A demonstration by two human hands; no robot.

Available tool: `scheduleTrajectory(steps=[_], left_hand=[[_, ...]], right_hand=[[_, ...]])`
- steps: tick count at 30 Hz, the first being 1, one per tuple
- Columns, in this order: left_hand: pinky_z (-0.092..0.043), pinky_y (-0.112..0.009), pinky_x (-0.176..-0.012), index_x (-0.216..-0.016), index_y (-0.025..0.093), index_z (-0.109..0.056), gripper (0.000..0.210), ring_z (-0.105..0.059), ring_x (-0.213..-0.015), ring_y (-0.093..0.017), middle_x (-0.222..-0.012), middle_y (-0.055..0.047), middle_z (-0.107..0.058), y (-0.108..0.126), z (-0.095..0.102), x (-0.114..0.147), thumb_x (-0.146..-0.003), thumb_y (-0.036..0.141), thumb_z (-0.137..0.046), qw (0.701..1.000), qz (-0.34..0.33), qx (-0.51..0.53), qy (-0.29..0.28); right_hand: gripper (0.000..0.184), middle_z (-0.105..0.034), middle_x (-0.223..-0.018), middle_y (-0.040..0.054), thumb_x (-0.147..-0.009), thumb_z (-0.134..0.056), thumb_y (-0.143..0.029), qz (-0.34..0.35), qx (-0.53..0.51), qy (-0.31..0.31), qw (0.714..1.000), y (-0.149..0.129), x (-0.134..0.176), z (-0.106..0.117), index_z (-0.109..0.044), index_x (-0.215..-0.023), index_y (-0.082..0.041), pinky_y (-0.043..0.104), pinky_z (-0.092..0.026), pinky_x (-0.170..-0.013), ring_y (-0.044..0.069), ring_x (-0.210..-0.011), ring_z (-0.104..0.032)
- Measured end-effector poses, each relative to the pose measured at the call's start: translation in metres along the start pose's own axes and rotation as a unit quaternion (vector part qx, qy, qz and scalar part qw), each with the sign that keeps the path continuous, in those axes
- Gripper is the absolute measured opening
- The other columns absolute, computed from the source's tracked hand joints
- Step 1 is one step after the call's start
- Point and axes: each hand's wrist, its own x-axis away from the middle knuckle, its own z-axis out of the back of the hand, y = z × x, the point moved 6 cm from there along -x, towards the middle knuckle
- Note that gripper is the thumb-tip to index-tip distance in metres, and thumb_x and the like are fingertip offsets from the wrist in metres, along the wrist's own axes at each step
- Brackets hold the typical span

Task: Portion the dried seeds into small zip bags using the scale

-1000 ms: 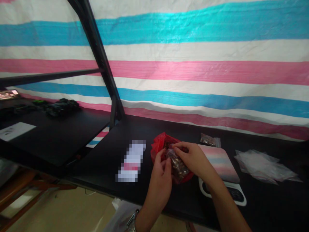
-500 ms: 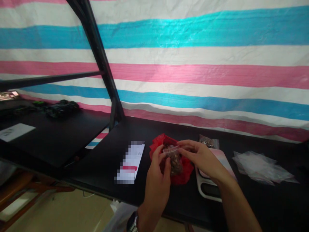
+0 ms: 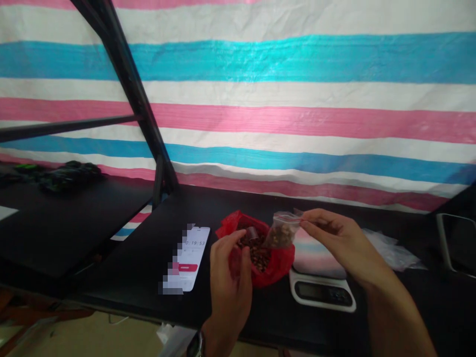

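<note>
My right hand (image 3: 334, 235) pinches the top edge of a small clear zip bag (image 3: 280, 233) that has brown pieces in it. The bag hangs tilted between the red plastic bag and the white digital scale (image 3: 322, 292). Beside the red plastic bag (image 3: 275, 267), at its left edge, is my left hand (image 3: 230, 270), thumb and fingers apart, nothing visible between them. Small brown bean-like pieces (image 3: 260, 258) fill the opened red bag. A small clear plastic cup (image 3: 252, 233) lies on them, close to my left fingertips.
A phone (image 3: 189, 258) showing a timer lies to the left. Clear flat bags (image 3: 394, 250) lie right of the scale, partly behind my right arm. Another dark-screened device (image 3: 461, 243) is at the right edge. A black metal frame (image 3: 134, 99) rises at the back left.
The zip bag has left my left hand and moved right in my right hand, toward the scale. My left hand has opened. The view has turned to the right.
</note>
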Motion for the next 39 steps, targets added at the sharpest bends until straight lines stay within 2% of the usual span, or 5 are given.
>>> scheduleTrajectory(steps=[7, 11, 20, 32, 39], left_hand=[[-0.059, -0.022, -0.082, -0.120, 0.025, -0.062, 0.024, -0.074, -0.092, -0.014, -0.102, -0.002, -0.073, 0.016, -0.014, 0.013, -0.101, 0.011, -0.057, 0.994, -0.081, 0.044, -0.066], [-0.058, -0.017, -0.076, -0.121, 0.025, -0.060, 0.030, -0.075, -0.080, -0.011, -0.093, 0.000, -0.076, 0.028, -0.018, 0.025, -0.098, 0.006, -0.056, 0.979, -0.142, 0.059, -0.133], [-0.058, -0.024, -0.062, -0.116, 0.025, -0.060, 0.031, -0.075, -0.065, -0.014, -0.083, 0.000, -0.076, 0.051, -0.028, 0.042, -0.092, 0.007, -0.053, 0.960, -0.173, -0.011, -0.221], [-0.063, -0.028, -0.078, -0.113, 0.022, -0.063, 0.030, -0.074, -0.084, -0.018, -0.094, -0.006, -0.075, 0.044, -0.046, 0.039, -0.093, 0.003, -0.053, 0.956, -0.133, 0.067, -0.255], [-0.060, -0.027, -0.083, -0.112, 0.023, -0.064, 0.038, -0.073, -0.094, -0.018, -0.098, -0.006, -0.072, 0.041, -0.028, 0.031, -0.088, -0.003, -0.050, 0.951, -0.224, 0.040, -0.208]], right_hand=[[0.031, -0.082, -0.081, 0.0082, -0.076, -0.079, -0.051, -0.108, 0.105, 0.066, 0.986, 0.050, 0.006, 0.063, -0.080, -0.080, -0.020, 0.033, -0.057, -0.072, 0.025, -0.077, -0.074], [0.013, -0.083, -0.081, 0.0070, -0.078, -0.071, -0.031, -0.121, 0.181, 0.084, 0.972, 0.061, 0.005, 0.070, -0.080, -0.074, -0.022, 0.034, -0.058, -0.077, 0.027, -0.081, -0.077], [0.032, -0.084, -0.094, 0.0113, -0.087, -0.062, -0.038, -0.100, 0.256, 0.184, 0.944, 0.066, 0.006, 0.093, -0.084, -0.099, -0.018, 0.037, -0.058, -0.081, 0.028, -0.085, -0.077], [0.032, -0.084, -0.092, 0.0107, -0.089, -0.060, -0.039, -0.099, 0.257, 0.184, 0.944, 0.073, 0.005, 0.097, -0.084, -0.094, -0.019, 0.037, -0.057, -0.079, 0.028, -0.084, -0.077], [0.038, -0.084, -0.096, 0.0120, -0.091, -0.058, -0.040, -0.098, 0.243, 0.181, 0.948, 0.067, 0.006, 0.096, -0.084, -0.104, -0.016, 0.036, -0.058, -0.076, 0.028, -0.082, -0.076]])
